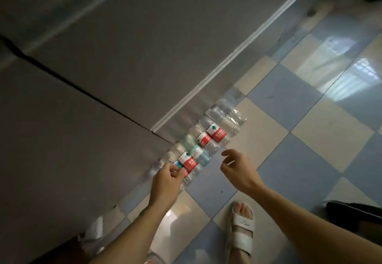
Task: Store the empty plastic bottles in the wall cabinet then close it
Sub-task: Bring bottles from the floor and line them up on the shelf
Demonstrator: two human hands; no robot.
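I see a row of clear, empty plastic bottles with red and teal labels [203, 139] standing on the blue-and-cream checkered tile floor [322, 131], lined up tight against the foot of the grey cabinet front [107, 73]. Lined up like that, each bottle top can be reached from above without disturbing its neighbours.

My left hand [168, 178] has its grip curled over the nearest bottle in the row [187, 165], fingers pinching it near the top, as I judge it; the image is soft there. My right hand [235, 167] hovers just beside the middle of the row, its grip released, fingers loosely bent and holding nothing, likely headed for a second bottle.

The dark seam between the grey panels [82, 90] looks shut, so the wall cabinet still needs opening, and with both hands full that would be awkward. Nearby are my foot in a white slide sandal [240, 230] and a dark object at the right edge [355, 212], both well apart from the bottles.
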